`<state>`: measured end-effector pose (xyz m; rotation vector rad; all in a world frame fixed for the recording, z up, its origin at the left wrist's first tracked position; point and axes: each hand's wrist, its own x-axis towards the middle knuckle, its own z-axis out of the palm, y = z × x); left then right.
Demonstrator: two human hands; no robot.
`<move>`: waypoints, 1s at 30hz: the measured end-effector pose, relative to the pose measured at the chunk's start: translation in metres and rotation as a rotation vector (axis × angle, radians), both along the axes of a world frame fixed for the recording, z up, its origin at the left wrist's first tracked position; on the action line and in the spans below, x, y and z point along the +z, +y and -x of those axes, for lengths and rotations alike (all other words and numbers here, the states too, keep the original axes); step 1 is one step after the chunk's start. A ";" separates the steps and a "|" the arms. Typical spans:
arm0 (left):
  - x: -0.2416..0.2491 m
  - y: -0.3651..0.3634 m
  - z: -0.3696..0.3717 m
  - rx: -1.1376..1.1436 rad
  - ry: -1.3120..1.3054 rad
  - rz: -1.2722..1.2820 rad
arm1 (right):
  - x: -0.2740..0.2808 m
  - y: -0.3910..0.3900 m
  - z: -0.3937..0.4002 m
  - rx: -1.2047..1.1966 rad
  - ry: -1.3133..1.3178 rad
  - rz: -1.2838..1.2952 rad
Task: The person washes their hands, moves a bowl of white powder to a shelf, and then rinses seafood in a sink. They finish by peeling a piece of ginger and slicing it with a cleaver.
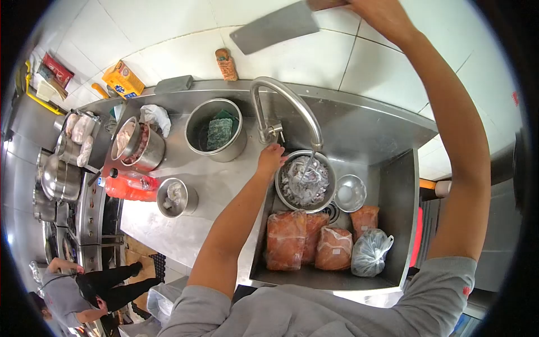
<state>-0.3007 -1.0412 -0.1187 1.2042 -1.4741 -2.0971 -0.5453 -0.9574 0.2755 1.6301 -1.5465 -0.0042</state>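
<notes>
At the top, my right hand (383,18) is closed round the handle of a wide cleaver (275,28), its blade in front of the tiled wall. My left hand (272,158) is at the left rim of a metal pot (332,194) in the sink, just below the faucet base; what its fingers hold, if anything, is hidden. Water runs from the curved faucet (292,101) onto greyish pieces of food (305,180) in the pot. A small metal bowl (350,193) sits right of the pot. Bagged orange-red blocks (286,240) and a knotted clear bag (370,253) lie nearer me.
Left of the sink (334,279) are a large pot with green pads (220,132), a small pot (177,197), red bottles (129,185) and a pot of meat (147,147). A person (70,289) is at the lower left, near the stove.
</notes>
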 end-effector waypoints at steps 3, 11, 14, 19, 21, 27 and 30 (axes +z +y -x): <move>0.000 -0.001 -0.008 -0.027 0.018 0.024 | -0.021 0.054 -0.004 -0.109 -0.062 0.191; -0.004 -0.015 0.009 -0.067 -0.028 0.047 | -0.203 0.240 -0.081 -0.222 -1.552 0.246; 0.003 -0.021 0.018 -0.130 -0.032 0.068 | -0.265 0.272 -0.138 -0.094 -2.055 0.317; -0.001 -0.031 0.027 -0.102 0.060 -0.021 | -0.339 0.291 -0.190 -0.113 -2.434 0.157; -0.002 -0.032 0.025 -0.096 0.104 -0.055 | -0.338 0.278 -0.204 -0.117 -2.559 0.089; 0.057 0.003 0.021 -0.300 -0.485 1.162 | -0.336 0.239 -0.198 -0.070 -2.601 -0.048; 0.059 -0.003 0.029 -0.438 -0.440 1.904 | -0.343 0.236 -0.199 -0.050 -2.623 -0.029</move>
